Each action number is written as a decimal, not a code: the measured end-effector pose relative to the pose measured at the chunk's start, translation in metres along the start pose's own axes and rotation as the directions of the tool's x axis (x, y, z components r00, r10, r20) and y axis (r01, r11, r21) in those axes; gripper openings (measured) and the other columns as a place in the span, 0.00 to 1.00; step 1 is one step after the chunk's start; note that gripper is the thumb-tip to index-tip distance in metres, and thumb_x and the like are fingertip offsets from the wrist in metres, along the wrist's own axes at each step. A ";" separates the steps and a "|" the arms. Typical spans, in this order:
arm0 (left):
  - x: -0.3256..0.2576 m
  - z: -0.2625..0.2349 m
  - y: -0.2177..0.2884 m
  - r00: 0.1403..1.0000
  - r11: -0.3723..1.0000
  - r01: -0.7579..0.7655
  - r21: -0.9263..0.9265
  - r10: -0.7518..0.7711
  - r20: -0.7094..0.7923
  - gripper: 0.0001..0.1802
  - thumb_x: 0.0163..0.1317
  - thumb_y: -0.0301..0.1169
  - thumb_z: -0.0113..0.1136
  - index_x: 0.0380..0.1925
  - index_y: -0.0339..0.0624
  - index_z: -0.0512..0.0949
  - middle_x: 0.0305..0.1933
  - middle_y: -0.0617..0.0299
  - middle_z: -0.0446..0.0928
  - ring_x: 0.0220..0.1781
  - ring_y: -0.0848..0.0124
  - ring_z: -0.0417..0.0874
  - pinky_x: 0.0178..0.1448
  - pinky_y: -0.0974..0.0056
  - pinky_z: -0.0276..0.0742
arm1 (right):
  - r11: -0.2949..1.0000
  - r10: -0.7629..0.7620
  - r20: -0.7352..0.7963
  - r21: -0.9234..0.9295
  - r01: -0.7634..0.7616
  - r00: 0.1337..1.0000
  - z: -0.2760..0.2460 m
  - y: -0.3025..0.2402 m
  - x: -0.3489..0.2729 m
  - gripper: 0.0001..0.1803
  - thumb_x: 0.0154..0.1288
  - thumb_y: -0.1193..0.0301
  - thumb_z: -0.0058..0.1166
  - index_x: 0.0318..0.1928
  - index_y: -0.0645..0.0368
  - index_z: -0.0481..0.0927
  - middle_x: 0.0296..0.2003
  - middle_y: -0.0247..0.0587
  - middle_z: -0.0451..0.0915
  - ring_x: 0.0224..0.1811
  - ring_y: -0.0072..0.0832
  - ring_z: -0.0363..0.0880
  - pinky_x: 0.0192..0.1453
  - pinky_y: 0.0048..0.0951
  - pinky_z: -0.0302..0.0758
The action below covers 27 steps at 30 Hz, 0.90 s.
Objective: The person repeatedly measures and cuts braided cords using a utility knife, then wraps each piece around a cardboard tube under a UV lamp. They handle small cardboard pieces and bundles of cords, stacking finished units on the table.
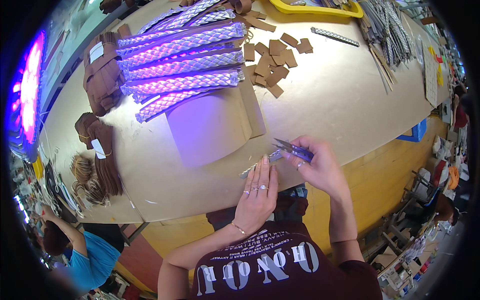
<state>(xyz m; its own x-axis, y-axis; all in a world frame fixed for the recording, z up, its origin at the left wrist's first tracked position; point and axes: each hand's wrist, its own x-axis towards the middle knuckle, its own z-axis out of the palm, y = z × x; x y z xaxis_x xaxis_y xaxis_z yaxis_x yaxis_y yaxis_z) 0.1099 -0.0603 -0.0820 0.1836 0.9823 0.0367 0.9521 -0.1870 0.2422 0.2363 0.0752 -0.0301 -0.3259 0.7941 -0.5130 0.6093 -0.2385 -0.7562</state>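
My left hand (257,192) lies with its fingers stretched out on a short grey braided strip (244,174), pressing it to the table. Part of the strip is hidden beneath the fingers, and its other end shows near my right hand (316,161). That hand is closed around a pair of thread snips (300,151). The snips' blades are parted and point left, just above the strip's right end. A curved tan sheet (210,127) lies beyond my left hand, with a stack of pale braided straps (182,57) at its far edge.
Brown cut pieces (272,60) are scattered at the back, near a yellow tray (320,11) and a single braided strip (335,36). Bundled brown strips (104,160) lie at left. More braids (387,35) are piled back right. A person in blue (92,257) is at lower left.
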 end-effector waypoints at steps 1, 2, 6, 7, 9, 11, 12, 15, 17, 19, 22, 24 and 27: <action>0.001 -0.001 0.000 1.000 1.000 -0.002 0.026 0.002 0.000 0.20 0.65 0.30 0.48 0.54 0.33 0.75 0.67 0.40 0.67 0.67 0.55 0.71 0.72 0.57 0.64 | 0.999 -0.040 -0.011 -0.030 0.040 0.999 0.000 0.002 0.001 0.07 0.61 0.75 0.62 0.35 0.68 0.81 0.22 0.33 0.75 0.25 0.14 0.67 0.29 0.21 0.67; 0.001 -0.001 0.001 1.000 0.999 -0.003 0.048 0.003 0.013 0.20 0.65 0.31 0.47 0.55 0.33 0.75 0.67 0.41 0.68 0.67 0.55 0.71 0.73 0.58 0.64 | 0.997 -0.036 -0.023 -0.074 0.034 0.999 0.001 0.005 0.002 0.07 0.61 0.75 0.63 0.35 0.68 0.81 0.21 0.32 0.75 0.25 0.14 0.67 0.28 0.21 0.66; 0.003 -0.004 0.000 0.999 0.996 -0.021 0.089 0.018 0.026 0.20 0.65 0.32 0.47 0.54 0.35 0.76 0.67 0.43 0.68 0.68 0.56 0.70 0.74 0.57 0.62 | 0.990 -0.083 -0.070 -0.117 0.075 0.994 0.004 0.011 0.002 0.08 0.60 0.75 0.62 0.34 0.68 0.80 0.20 0.32 0.74 0.24 0.14 0.67 0.27 0.22 0.66; 0.004 -0.004 0.000 0.999 0.995 -0.025 0.095 0.022 0.026 0.20 0.65 0.32 0.47 0.54 0.36 0.76 0.67 0.43 0.68 0.69 0.56 0.70 0.74 0.57 0.62 | 0.992 -0.080 -0.079 -0.109 0.071 0.994 0.006 0.011 0.002 0.07 0.60 0.75 0.62 0.34 0.68 0.80 0.20 0.32 0.75 0.24 0.14 0.67 0.27 0.22 0.66; 0.004 -0.004 0.000 0.999 0.994 -0.032 0.109 0.030 0.025 0.20 0.65 0.32 0.46 0.54 0.36 0.76 0.67 0.44 0.68 0.69 0.56 0.69 0.74 0.57 0.61 | 0.991 -0.108 -0.106 -0.090 0.098 0.988 0.009 0.013 0.002 0.07 0.60 0.75 0.62 0.34 0.69 0.80 0.20 0.33 0.75 0.24 0.14 0.68 0.27 0.23 0.67; 0.004 -0.003 0.000 0.999 0.992 -0.034 0.120 0.031 0.027 0.20 0.65 0.32 0.47 0.53 0.37 0.76 0.67 0.45 0.68 0.69 0.57 0.69 0.74 0.57 0.61 | 0.989 -0.124 -0.120 -0.093 0.113 0.985 0.010 0.013 0.002 0.07 0.59 0.76 0.62 0.34 0.69 0.79 0.21 0.36 0.76 0.24 0.16 0.69 0.28 0.24 0.68; 0.004 -0.003 0.000 0.999 0.992 -0.036 0.120 0.033 0.026 0.20 0.65 0.32 0.47 0.53 0.37 0.76 0.67 0.45 0.68 0.69 0.57 0.69 0.74 0.57 0.61 | 0.988 -0.132 -0.126 -0.095 0.121 0.983 0.010 0.014 0.002 0.07 0.59 0.77 0.62 0.34 0.70 0.79 0.21 0.37 0.76 0.24 0.17 0.70 0.29 0.24 0.69; 0.003 -0.003 -0.001 0.999 0.993 -0.034 0.112 0.031 0.026 0.20 0.65 0.33 0.47 0.53 0.37 0.76 0.67 0.47 0.68 0.69 0.57 0.69 0.74 0.56 0.60 | 0.978 -0.158 -0.109 -0.153 0.140 0.981 0.009 0.014 0.002 0.07 0.57 0.79 0.61 0.35 0.70 0.79 0.24 0.41 0.77 0.25 0.21 0.72 0.31 0.26 0.71; 0.003 -0.002 -0.001 0.999 0.995 -0.026 0.098 0.023 0.030 0.20 0.65 0.33 0.47 0.53 0.38 0.76 0.68 0.48 0.68 0.69 0.57 0.69 0.74 0.57 0.60 | 0.981 -0.149 -0.103 -0.141 0.134 0.983 0.008 0.014 0.002 0.07 0.57 0.80 0.60 0.36 0.70 0.79 0.25 0.43 0.77 0.26 0.23 0.73 0.32 0.26 0.71; 0.003 -0.002 0.000 0.999 0.992 -0.033 0.123 0.030 0.032 0.19 0.65 0.33 0.47 0.53 0.38 0.76 0.68 0.48 0.68 0.69 0.57 0.69 0.74 0.56 0.60 | 0.981 -0.153 -0.104 -0.134 0.139 0.983 0.009 0.013 0.002 0.07 0.56 0.80 0.59 0.36 0.70 0.79 0.27 0.44 0.77 0.27 0.25 0.75 0.32 0.27 0.72; 0.004 -0.002 0.001 0.999 0.988 -0.033 0.154 0.029 0.030 0.19 0.65 0.33 0.48 0.52 0.41 0.77 0.69 0.50 0.68 0.69 0.57 0.69 0.74 0.56 0.61 | 0.984 -0.141 -0.106 -0.125 0.127 0.984 0.009 0.012 0.001 0.08 0.55 0.80 0.59 0.37 0.69 0.79 0.29 0.47 0.78 0.28 0.32 0.77 0.34 0.30 0.73; 0.006 -0.001 0.003 0.999 0.983 -0.034 0.179 0.032 0.014 0.18 0.65 0.34 0.48 0.51 0.42 0.77 0.69 0.51 0.68 0.68 0.57 0.70 0.73 0.56 0.63 | 0.987 -0.114 -0.105 -0.128 0.100 0.988 0.010 0.011 -0.001 0.09 0.53 0.79 0.58 0.38 0.67 0.80 0.31 0.51 0.79 0.31 0.44 0.80 0.37 0.37 0.75; 0.010 0.000 0.006 0.999 0.976 -0.030 0.214 0.034 -0.016 0.16 0.65 0.34 0.49 0.49 0.44 0.78 0.68 0.53 0.69 0.66 0.56 0.73 0.71 0.55 0.66 | 0.979 -0.146 -0.132 -0.158 0.125 0.980 0.013 0.013 -0.003 0.10 0.53 0.79 0.60 0.38 0.66 0.80 0.31 0.51 0.78 0.32 0.45 0.80 0.38 0.37 0.75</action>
<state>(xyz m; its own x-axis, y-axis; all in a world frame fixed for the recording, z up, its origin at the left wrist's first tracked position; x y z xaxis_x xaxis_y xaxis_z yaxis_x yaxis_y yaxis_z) 0.1175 -0.0516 -0.0801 0.2120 0.9754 0.0600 0.9764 -0.2139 0.0280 0.2355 0.0624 -0.0439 -0.3133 0.8871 -0.3390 0.6705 -0.0461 -0.7405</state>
